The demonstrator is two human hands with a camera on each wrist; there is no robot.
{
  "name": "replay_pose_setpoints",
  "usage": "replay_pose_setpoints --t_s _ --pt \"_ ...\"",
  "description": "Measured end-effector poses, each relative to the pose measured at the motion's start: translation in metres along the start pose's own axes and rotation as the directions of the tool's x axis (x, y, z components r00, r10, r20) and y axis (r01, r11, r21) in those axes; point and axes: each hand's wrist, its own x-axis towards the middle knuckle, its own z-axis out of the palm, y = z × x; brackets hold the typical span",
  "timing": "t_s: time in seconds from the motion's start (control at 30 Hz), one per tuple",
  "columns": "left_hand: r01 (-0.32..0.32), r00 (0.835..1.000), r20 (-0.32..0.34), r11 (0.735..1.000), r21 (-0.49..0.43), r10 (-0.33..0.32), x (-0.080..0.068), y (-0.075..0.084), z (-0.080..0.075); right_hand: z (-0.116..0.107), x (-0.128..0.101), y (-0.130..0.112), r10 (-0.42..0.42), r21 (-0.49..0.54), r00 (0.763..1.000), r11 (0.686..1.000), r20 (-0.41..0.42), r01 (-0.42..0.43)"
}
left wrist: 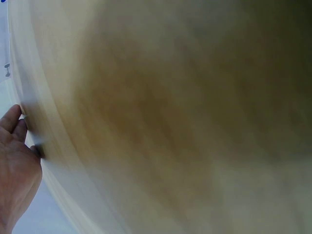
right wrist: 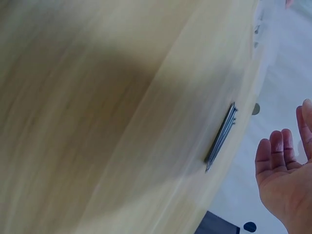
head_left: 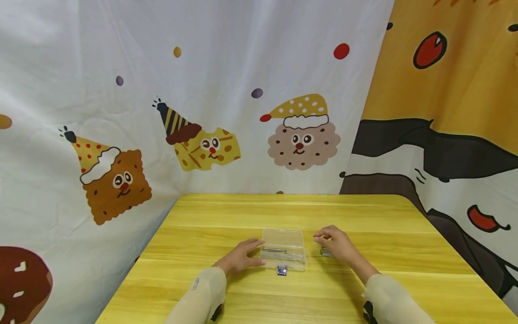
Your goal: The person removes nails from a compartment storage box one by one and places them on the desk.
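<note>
1. A clear, flat, rectangular plastic box (head_left: 283, 252) is lying near the front middle of the yellow wooden table (head_left: 291, 211), between the person's two hands, with thin grey metal pieces showing through its lid.
2. A small blue-and-silver clasp (head_left: 281, 270) is sitting just at the box's near edge, on the side facing the person.
3. The left hand (head_left: 240, 256) is resting flat on the table with its fingers stretched out and relaxed, the fingertips touching the box's left edge; it is grasping nothing.
4. In the left wrist view the same hand (left wrist: 17, 165) is showing only at the left border, fingers straight and together, against a blurred stretch of the wood.
5. The right hand (head_left: 336, 245) is lying palm down just right of the box, fingers bent over a small bundle of thin grey metal rods (head_left: 326, 252); whether it is actually pinching them I cannot tell from the head view.
6. In the right wrist view the hand (right wrist: 285, 175) is appearing with its palm loose and its fingers released, slightly apart from the rods (right wrist: 222, 136), which are lying on the wood.
7. Pale beige sleeves (head_left: 200, 292) are covering both forearms.
8. A white cartoon-biscuit printed cloth (head_left: 182, 112) is hanging behind the table, and a yellow, black and white cloth (head_left: 445, 112) is hanging on the right.
</note>
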Motion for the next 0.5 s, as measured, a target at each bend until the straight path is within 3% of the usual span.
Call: replay_pose_setpoints --t_s 0.5 --pt "0.000 1.000 0.001 1.000 -0.011 0.000 0.000 0.001 0.000 0.039 0.014 -0.022 0.049 0.120 0.999 0.992 0.000 -0.049"
